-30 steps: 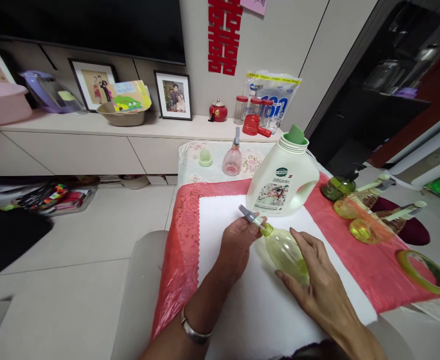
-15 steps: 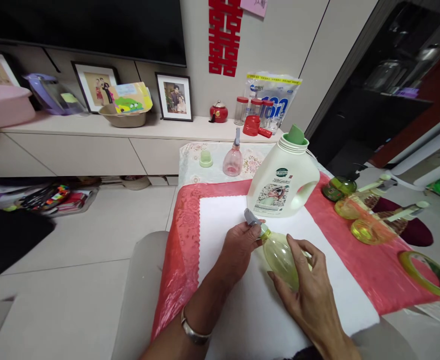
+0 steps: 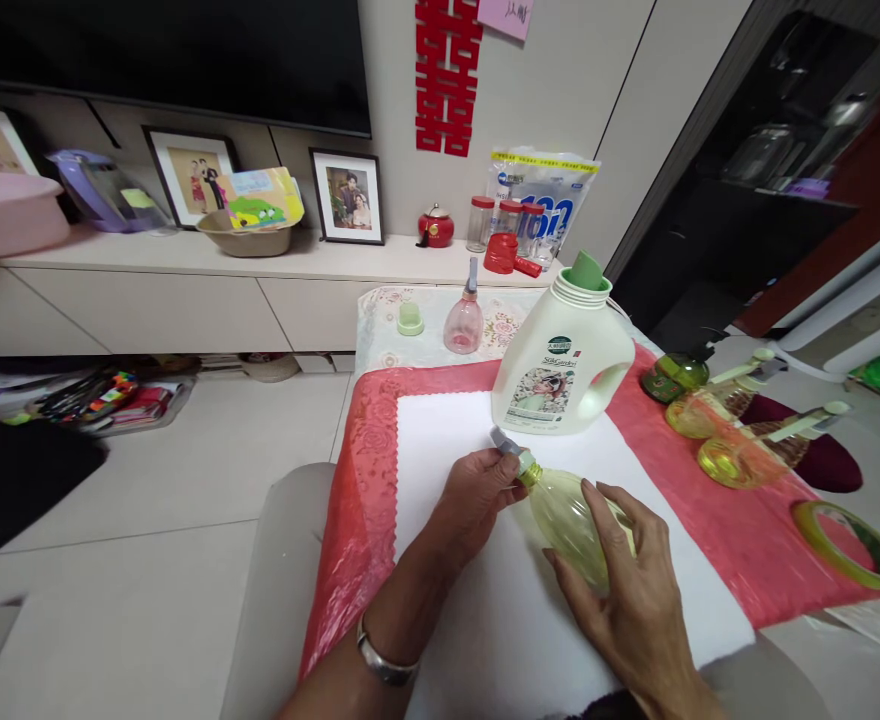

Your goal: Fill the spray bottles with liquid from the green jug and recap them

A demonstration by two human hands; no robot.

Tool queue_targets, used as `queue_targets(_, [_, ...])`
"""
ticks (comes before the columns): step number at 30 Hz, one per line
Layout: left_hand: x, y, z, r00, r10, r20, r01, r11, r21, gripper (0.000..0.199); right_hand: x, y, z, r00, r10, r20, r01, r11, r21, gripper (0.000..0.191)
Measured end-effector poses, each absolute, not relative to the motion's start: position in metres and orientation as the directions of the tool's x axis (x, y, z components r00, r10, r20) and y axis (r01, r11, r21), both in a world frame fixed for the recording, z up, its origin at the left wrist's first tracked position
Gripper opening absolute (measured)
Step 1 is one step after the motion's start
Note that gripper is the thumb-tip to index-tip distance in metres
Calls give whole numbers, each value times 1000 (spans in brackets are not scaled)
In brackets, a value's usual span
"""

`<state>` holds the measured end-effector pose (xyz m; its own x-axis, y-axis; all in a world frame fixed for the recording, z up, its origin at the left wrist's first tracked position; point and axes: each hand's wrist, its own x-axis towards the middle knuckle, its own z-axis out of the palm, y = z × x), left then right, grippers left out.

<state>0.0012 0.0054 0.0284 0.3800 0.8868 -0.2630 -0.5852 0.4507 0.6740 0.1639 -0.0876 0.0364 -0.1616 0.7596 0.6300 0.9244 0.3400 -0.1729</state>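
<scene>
A clear yellow-green bottle (image 3: 571, 515) lies tilted above the white sheet (image 3: 440, 430), its neck to the upper left. My left hand (image 3: 481, 495) is closed round the grey and pale green pump head (image 3: 513, 452) at the neck. My right hand (image 3: 627, 570) holds the bottle's wide body between thumb and fingers. Behind the bottle stands a large pale green detergent jug (image 3: 560, 350) with a green spout (image 3: 586, 270) in its mouth. A pink bottle (image 3: 465, 322) with a grey top and a pale green cap (image 3: 410, 319) are at the table's back.
On the red cloth (image 3: 747, 550) at the right are a dark green bottle (image 3: 676, 377), two yellow bottles with pumps, and a tape roll (image 3: 852, 545). A cabinet (image 3: 207, 265) behind holds photo frames, jars and a red pot (image 3: 435, 227).
My right hand has shifted slightly right and down on the bottle's body. My left hand remains at the neck, and the view has moved slightly.
</scene>
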Motion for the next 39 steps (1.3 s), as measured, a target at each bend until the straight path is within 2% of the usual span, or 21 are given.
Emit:
queue_targets(8, [1, 6, 26, 424, 856, -297, -587, 509, 630, 58, 164, -90, 38, -185, 735, 652, 927, 350, -132, 71])
queue_targets(16, [4, 5, 27, 347, 895, -280, -586, 440, 681, 52, 166, -90, 40, -199, 710, 675, 936, 341, -82, 72])
queue_targets(23, [3, 6, 26, 319, 882, -347, -602, 471, 645, 51, 166, -93, 37, -197, 724, 661, 942, 327, -78, 73])
queue_targets(29, [-4, 5, 36, 351, 901, -254, -585, 423, 692, 81, 168, -92, 38, -193, 738, 646, 944, 320, -83, 71])
queue_targets(35, [-5, 3, 43, 373, 902, -217, -572, 408, 712, 73, 165, -92, 38, -182, 747, 639, 946, 310, -92, 68])
queue_targets(39, [-1, 4, 39, 300, 928, -221, -553, 358, 752, 61, 164, -93, 36, -187, 755, 628, 950, 301, -79, 67])
